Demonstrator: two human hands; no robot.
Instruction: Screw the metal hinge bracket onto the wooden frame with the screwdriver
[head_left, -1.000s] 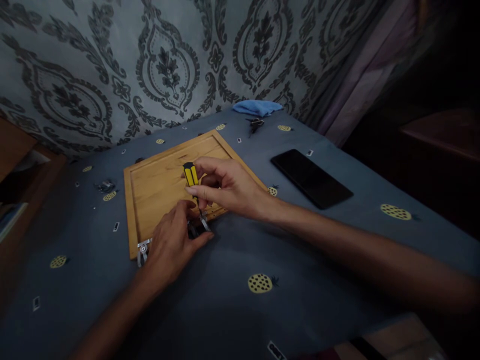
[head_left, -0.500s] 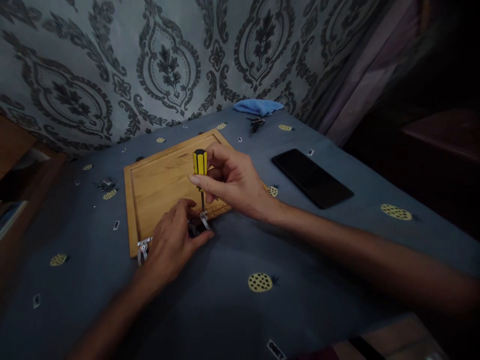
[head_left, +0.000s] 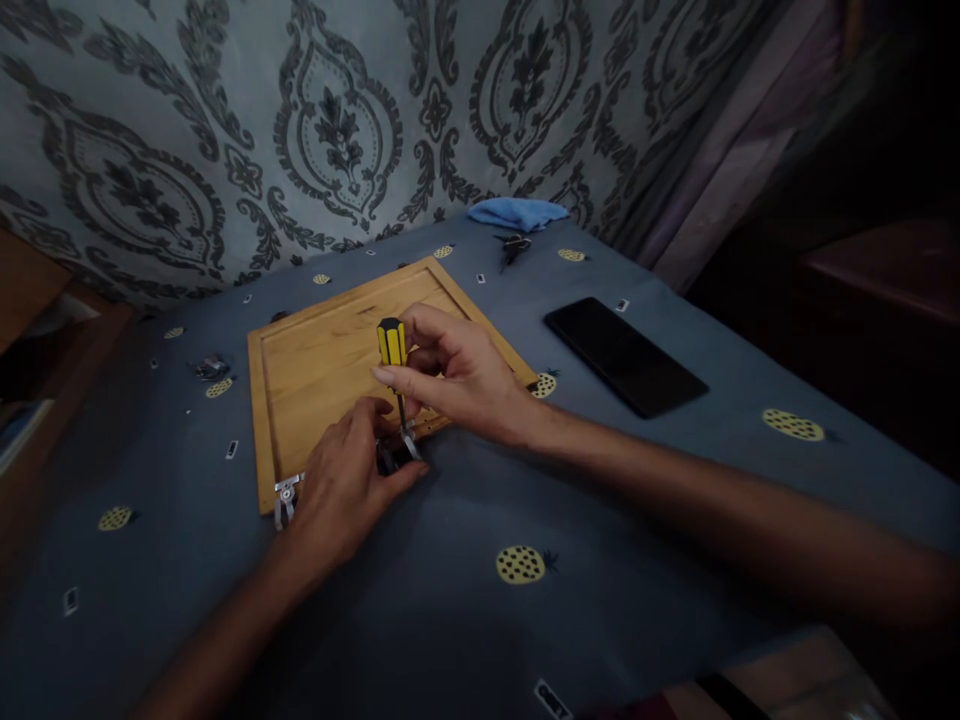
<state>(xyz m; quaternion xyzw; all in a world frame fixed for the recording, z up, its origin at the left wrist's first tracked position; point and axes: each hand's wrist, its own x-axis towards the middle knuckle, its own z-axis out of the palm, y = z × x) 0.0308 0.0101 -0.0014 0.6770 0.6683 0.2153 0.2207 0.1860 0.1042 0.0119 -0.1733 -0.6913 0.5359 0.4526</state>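
A wooden cabinet door (head_left: 322,350) with a raised frame lies flat on the patterned cloth. My right hand (head_left: 469,375) is closed round the yellow-and-black handle of a screwdriver (head_left: 392,343). Its shaft points down, the tip at a metal hinge (head_left: 407,441) on the door's near edge. Around that same hinge curl the fingers and thumb of my left hand (head_left: 345,480), steadying it against the wood; they partly hide it. A second metal hinge (head_left: 286,500) sits at the door's near left corner, beside my left wrist.
Right of the door lies a black phone (head_left: 626,355). Farther back are a blue cloth (head_left: 517,212) and a small dark object (head_left: 512,247). Small metal pieces (head_left: 211,368) lie left of the door. A patterned curtain or wall covering (head_left: 337,130) rises behind.
My right hand and the screwdriver have moved slightly down and left, and the handle leans a little more to the left. My left hand stays at the hinge.
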